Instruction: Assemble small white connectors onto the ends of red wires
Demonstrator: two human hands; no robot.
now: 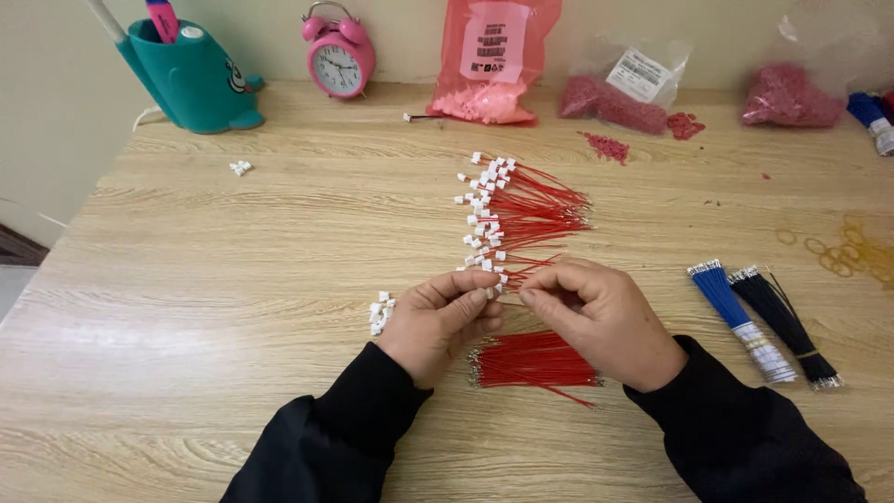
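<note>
My left hand (440, 321) pinches a small white plastic connector between thumb and fingertips. My right hand (601, 317) meets it from the right, pinching a thin red wire at the connector. Just beyond the hands lies a pile of red wires with white connectors fitted (507, 210). Below and between my wrists lies a bundle of bare red wires (535, 360). A few loose white connectors (380, 312) sit left of my left hand. Both arms wear black sleeves.
A wooden table (233, 279) holds a blue wire bundle (736, 312) and a black wire bundle (787, 321) at right. Along the back: a teal holder (191, 79), a pink alarm clock (339, 58), a pink bag (491, 61), clear bags of red parts (619, 93).
</note>
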